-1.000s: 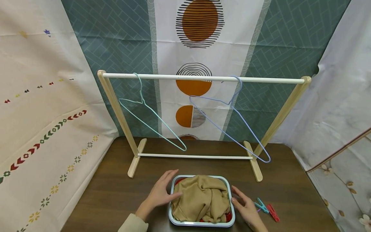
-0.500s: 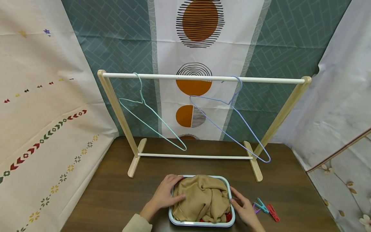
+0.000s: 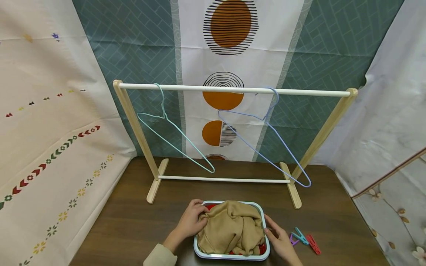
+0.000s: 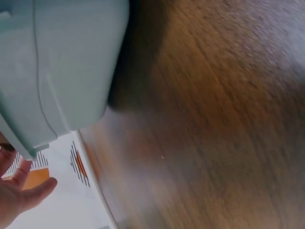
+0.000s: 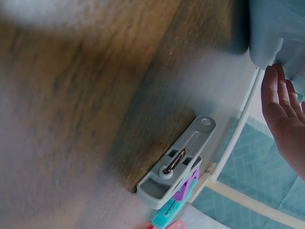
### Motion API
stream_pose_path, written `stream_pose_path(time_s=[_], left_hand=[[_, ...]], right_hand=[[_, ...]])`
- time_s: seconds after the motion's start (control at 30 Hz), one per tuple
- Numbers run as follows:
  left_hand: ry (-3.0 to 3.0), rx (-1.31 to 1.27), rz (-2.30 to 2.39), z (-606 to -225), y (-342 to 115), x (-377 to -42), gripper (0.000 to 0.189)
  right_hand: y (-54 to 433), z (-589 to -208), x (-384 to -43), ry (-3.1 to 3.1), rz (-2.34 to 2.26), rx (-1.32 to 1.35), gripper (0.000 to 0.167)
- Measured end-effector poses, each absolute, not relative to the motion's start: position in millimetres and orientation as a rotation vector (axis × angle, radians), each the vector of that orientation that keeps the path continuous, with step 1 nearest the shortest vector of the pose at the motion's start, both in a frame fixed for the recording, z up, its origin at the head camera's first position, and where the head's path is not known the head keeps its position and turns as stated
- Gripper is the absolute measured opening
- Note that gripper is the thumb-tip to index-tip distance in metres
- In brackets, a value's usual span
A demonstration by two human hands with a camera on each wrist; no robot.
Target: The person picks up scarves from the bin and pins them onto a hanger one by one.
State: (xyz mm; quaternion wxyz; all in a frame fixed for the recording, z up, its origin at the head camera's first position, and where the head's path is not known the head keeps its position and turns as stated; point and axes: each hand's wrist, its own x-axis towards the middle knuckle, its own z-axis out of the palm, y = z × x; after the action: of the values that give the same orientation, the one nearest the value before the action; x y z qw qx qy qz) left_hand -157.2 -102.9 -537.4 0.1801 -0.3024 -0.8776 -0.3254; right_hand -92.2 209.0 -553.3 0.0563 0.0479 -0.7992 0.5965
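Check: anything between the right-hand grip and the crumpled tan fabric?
Yes: the right rim of the pale blue rectangular plastic tub. The right-hand grip is outside it, the fabric heaped inside. Over the rim, nothing visible blocks the way.

On my feed I see tan cloth (image 3: pixel 233 227), red cloth (image 3: pixel 262 248), a pale blue tub (image 3: pixel 232 256) and, at its twelve o'clock, a white panel (image 3: pixel 229 64) with orange, black-lined circles
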Motion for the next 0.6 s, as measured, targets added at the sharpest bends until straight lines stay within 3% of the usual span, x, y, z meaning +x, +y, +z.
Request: stream_pose_path(time_s=[0.6], left_hand=[[-2.36,-0.809,-1.083,-508.4,-93.3,-154.3,0.011]], right_hand=[[208.7,-552.3,-91.7,-2.464,1.751,0.151,0.041]])
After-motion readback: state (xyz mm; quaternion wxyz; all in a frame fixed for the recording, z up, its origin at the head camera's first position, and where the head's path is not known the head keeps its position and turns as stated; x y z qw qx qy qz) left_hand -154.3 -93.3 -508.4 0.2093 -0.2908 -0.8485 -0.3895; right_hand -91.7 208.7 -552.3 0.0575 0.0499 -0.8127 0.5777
